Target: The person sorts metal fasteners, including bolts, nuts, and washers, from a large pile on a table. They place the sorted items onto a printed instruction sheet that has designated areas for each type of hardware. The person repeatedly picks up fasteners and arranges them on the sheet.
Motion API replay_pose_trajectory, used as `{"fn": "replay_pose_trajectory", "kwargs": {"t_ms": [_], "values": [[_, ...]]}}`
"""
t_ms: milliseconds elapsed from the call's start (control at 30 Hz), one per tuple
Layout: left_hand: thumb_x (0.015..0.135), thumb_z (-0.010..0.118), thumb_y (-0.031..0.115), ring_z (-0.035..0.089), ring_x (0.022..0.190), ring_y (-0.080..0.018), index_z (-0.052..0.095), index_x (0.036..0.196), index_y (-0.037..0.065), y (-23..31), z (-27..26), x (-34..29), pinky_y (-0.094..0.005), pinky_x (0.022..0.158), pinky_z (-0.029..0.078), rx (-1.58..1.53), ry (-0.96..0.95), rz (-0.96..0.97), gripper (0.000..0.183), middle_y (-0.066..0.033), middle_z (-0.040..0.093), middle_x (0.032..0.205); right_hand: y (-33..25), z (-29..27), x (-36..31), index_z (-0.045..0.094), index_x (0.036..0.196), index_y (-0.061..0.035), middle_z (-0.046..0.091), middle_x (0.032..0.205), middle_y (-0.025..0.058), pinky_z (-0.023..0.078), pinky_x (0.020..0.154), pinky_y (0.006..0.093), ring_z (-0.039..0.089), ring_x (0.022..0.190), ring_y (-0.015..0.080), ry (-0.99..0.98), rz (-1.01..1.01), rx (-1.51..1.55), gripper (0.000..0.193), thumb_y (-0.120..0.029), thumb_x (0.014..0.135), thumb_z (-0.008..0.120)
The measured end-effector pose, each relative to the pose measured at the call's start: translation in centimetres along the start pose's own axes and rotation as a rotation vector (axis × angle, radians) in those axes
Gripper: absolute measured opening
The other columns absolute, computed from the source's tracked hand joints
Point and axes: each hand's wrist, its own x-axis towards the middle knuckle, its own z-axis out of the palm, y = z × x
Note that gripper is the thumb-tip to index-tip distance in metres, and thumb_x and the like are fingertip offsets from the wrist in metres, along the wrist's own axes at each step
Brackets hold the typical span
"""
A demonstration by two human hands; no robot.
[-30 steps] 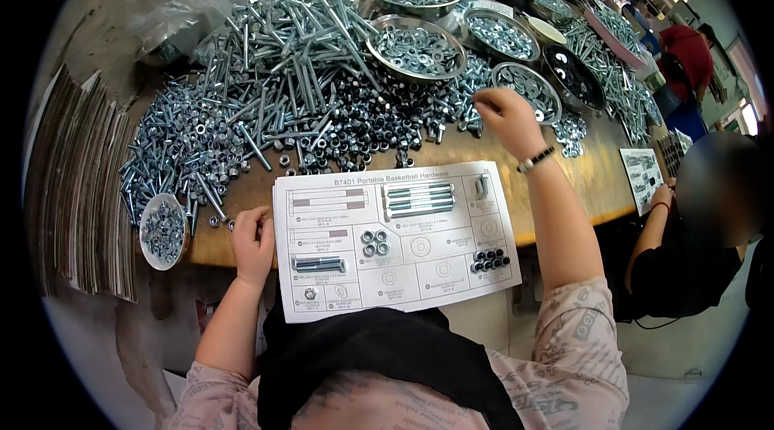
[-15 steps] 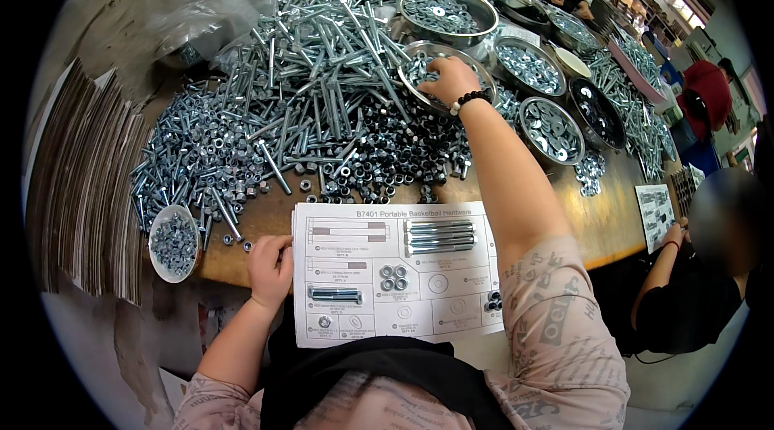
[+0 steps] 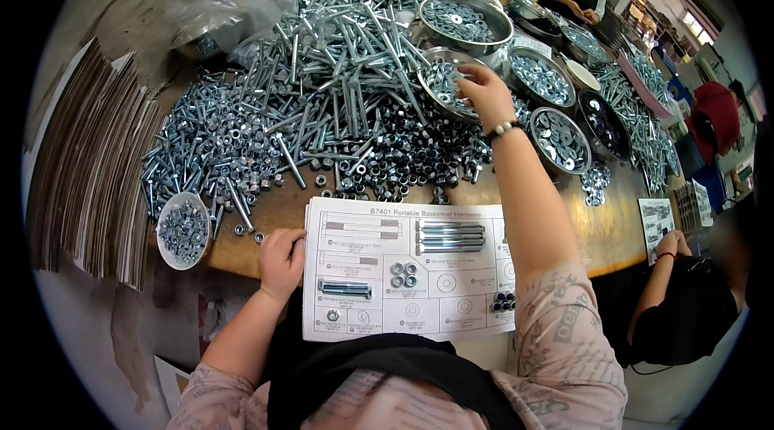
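Bare hands at a wooden surface (image 3: 597, 228) with sorted hardware. The right hand (image 3: 488, 95) is above the near side of a metal bowl (image 3: 445, 110) of washers, its fingers bent and narrowly spaced; whether they hold a washer cannot be told. The left hand (image 3: 282, 262) lies at the left edge of a printed sheet (image 3: 446, 283), fingers curled; whether they grip the paper cannot be told. The sheet, at the near edge of the surface, carries a row of long bolts (image 3: 450, 238), a group of shorter bolts (image 3: 345, 289), four silver nuts (image 3: 404, 274), a single nut (image 3: 333, 315) and, just beside the right forearm, black nuts (image 3: 503, 302). Beyond the sheet lie a heap of loose bolts (image 3: 347, 51) and a dark pile of nuts (image 3: 411, 156). To the left are a white bowl (image 3: 185, 266) of small nuts and upright stacked cardboard (image 3: 89, 180); at right sits a co-worker in black (image 3: 685, 317).
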Motion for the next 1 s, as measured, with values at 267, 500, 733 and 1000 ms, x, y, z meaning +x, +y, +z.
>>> {"fn": "replay_pose_trajectory", "kwargs": {"t_ms": [267, 500, 733, 1000], "values": [[0.071, 0.066, 0.005, 0.055, 0.078, -0.0203, 0.050, 0.118, 0.004, 6.2, -1.3, 3.4, -0.0270, 0.070, 0.047, -0.191, -0.079, 0.015, 0.049, -0.0115, 0.052, 0.102, -2.7, 2.7, -14.2, 0.053, 0.105, 0.0007, 0.062, 0.089, 0.0052, 0.044, 0.062, 0.0192, 0.057, 0.075, 0.0095, -0.245, 0.042, 0.373, 0.028, -0.007, 0.079, 0.061], [0.066, 0.070, 0.006, 0.059, 0.077, -0.0242, 0.056, 0.112, 0.004, 13.1, 0.4, 7.0, -0.0309, 0.068, 0.049, -0.103, -0.065, 0.450, 0.048, -0.0110, 0.057, 0.099, -3.2, 6.0, -20.9, 0.057, 0.096, 0.0000, 0.061, 0.082, 0.0053, 0.048, 0.064, 0.0225, 0.058, 0.072, 0.0095, -0.138, -0.182, 0.221, 0.023, -0.002, 0.075, 0.065], [0.071, 0.068, 0.002, 0.061, 0.082, -0.0209, 0.060, 0.102, 0.001, 13.5, 0.1, 6.2, -0.0276, 0.071, 0.051, -0.477, -0.230, 0.240, 0.032, -0.0101, 0.060, 0.095, -3.3, 4.3, -23.0, 0.057, 0.096, 0.0001, 0.061, 0.087, 0.0050, 0.047, 0.070, 0.0240, 0.058, 0.078, 0.0108, -0.143, -0.163, 0.327, 0.021, 0.000, 0.076, 0.064], [0.073, 0.067, -0.001, 0.059, 0.083, -0.0142, 0.058, 0.109, 0.002, 14.7, 0.4, 5.2, -0.0249, 0.072, 0.050, -0.832, -0.392, -0.036, 0.038, -0.0083, 0.059, 0.098, -3.1, 2.2, -24.8, 0.054, 0.100, 0.0014, 0.061, 0.091, 0.0076, 0.047, 0.075, 0.0245, 0.060, 0.085, 0.0136, -0.105, -0.084, 0.437, 0.022, 0.005, 0.079, 0.059]]}}
